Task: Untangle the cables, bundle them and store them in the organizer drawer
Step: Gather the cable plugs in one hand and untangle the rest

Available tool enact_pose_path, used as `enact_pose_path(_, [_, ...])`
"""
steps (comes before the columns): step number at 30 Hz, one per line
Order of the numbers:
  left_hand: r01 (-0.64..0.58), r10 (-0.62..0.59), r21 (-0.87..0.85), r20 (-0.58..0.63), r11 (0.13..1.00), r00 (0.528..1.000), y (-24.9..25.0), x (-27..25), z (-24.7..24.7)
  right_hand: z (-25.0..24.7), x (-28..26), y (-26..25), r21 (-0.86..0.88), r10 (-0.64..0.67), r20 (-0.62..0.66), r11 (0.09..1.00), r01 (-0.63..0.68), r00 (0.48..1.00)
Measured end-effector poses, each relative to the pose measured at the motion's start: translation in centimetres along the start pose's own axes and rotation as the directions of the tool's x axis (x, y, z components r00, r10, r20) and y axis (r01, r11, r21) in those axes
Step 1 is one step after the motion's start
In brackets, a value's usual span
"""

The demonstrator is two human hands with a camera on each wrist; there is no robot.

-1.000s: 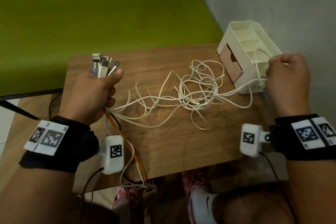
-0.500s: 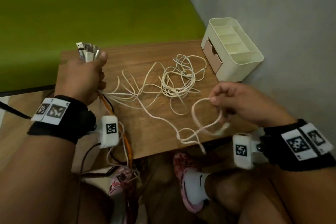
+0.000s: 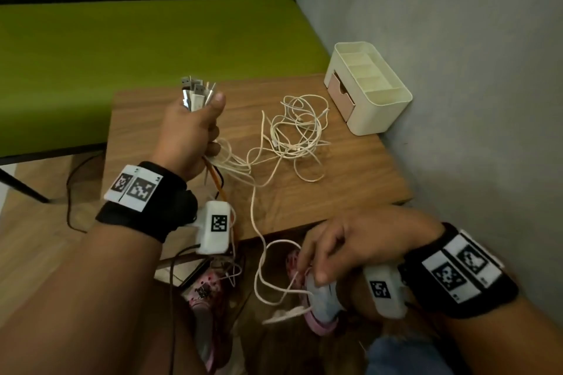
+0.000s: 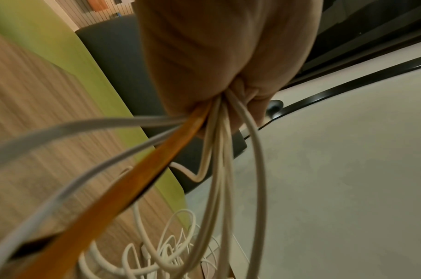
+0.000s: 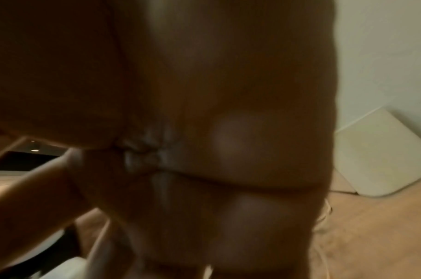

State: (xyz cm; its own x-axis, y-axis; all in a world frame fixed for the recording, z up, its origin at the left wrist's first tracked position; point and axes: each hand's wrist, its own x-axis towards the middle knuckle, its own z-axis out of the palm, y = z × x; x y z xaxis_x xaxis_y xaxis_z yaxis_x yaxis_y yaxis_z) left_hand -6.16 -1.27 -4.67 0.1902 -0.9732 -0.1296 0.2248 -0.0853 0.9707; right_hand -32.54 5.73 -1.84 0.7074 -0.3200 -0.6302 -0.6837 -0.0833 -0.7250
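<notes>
Now my right hand has pulled one white cable off the surface's near edge, pinching it low. My left hand still squeezes the plugs. One cable is nearly free; the organizer waits.

Wood-grain table, smooth matt plastic organizer, shiny metal plugs, rubbery cables.
</notes>
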Motion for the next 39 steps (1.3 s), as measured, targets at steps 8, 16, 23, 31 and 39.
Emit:
enact_pose_path(8, [0.018, -0.021, 0.048, 0.069, 0.999, 0.997, -0.9, -1.2, 0.3, -5.3, 3.4, 1.2, -0.006, -0.024, -0.887, 0.999, 0.04, 0.461])
enact_pose_path(16, [0.016, -0.027, 0.103, 0.107, 0.995, 0.994, -1.4, 0.0, 0.5, -6.8, 8.2, 1.7, -0.141, 0.134, -0.55, 0.958, -0.249, 0.825])
enact_pose_path(23, [0.02, -0.028, 0.121, 0.067, 0.992, 0.997, -1.8, 0.9, -0.2, -11.1, 8.2, 3.2, 0.056, 0.063, -0.885, 0.998, -0.028, 0.461])
enact_pose_path(31, [0.044, -0.054, 0.118, 0.083, 0.992, 0.995, -1.8, 1.3, 0.0, -13.3, 10.0, 6.7, 0.305, 0.318, -0.835, 0.947, -0.104, 0.449])
enact_pose_path(39, [0.06, -0.068, 0.12, 0.071, 0.991, 0.995, -2.0, 1.7, -0.1, -13.8, 9.8, 5.4, 0.236, 0.077, -0.935, 0.863, 0.446, 0.346])
